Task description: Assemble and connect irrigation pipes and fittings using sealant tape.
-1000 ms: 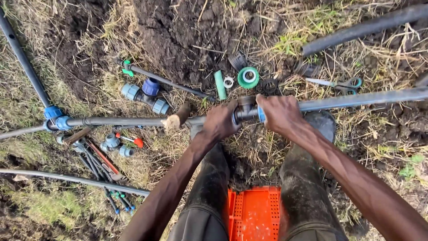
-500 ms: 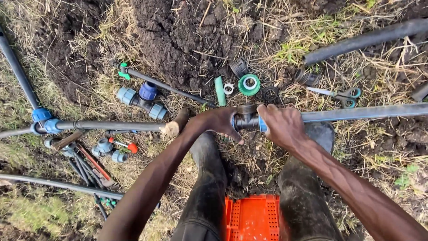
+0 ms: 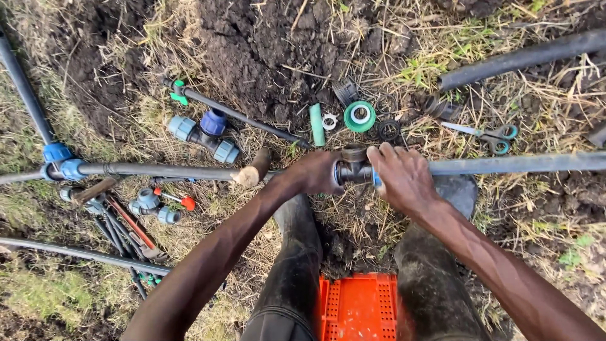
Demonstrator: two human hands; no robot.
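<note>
Since a second ago both hands have slid left along the grey plastic pipe (image 3: 517, 164); left hand (image 3: 315, 173) and right hand (image 3: 404, 177) now clamp the dark tee fitting (image 3: 353, 167) on its end, fingers wrapped tight.

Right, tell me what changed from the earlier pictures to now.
Little changed. The left hand and right hand keep hold of the dark tee fitting on the grey pipe, with only a slight shift of grip. The green tape roll and scissors lie where they were.

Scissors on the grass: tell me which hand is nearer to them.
Right. The right hand grips the pipe just below-left of the scissors; the left hand holds the tee fitting, farther left.
</note>
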